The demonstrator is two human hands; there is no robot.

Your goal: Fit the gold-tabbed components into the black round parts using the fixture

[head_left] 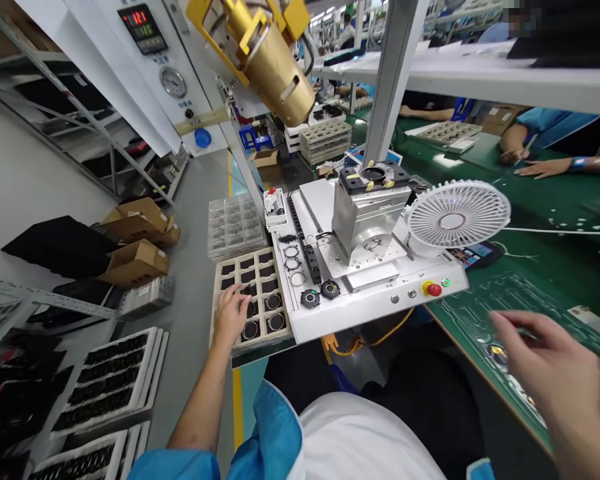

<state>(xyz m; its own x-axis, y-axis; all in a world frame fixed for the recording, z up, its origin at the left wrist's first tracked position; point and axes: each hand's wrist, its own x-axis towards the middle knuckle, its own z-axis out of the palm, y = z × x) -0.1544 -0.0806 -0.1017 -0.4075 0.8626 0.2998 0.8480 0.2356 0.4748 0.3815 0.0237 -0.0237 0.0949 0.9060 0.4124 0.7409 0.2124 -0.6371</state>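
My left hand (233, 312) reaches down into a beige compartment tray (215, 293), thumb and fingers bent close together over one slot. What they pinch, if anything, is hidden. Round dark watch parts with silvery rims (273, 302) lie in the nearer slots; the farther slots show dark square bottoms. On the right, my right hand (550, 367) hangs over a clear plastic sheet (480, 313) on the green table. Its fingers are loosely curved and slightly blurred, with nothing seen between them. A small round shiny piece (497, 353) shows beside it.
A white machine base (330, 320) with a metal fixture (365, 220) stands ahead. On it lie two black round watch parts (310, 298) and several rings (293, 263). A white fan (455, 217), red button (434, 290), golden cylinder (280, 77) and clear trays (235, 223) surround it. Co-workers' hands (543, 167) are beyond.
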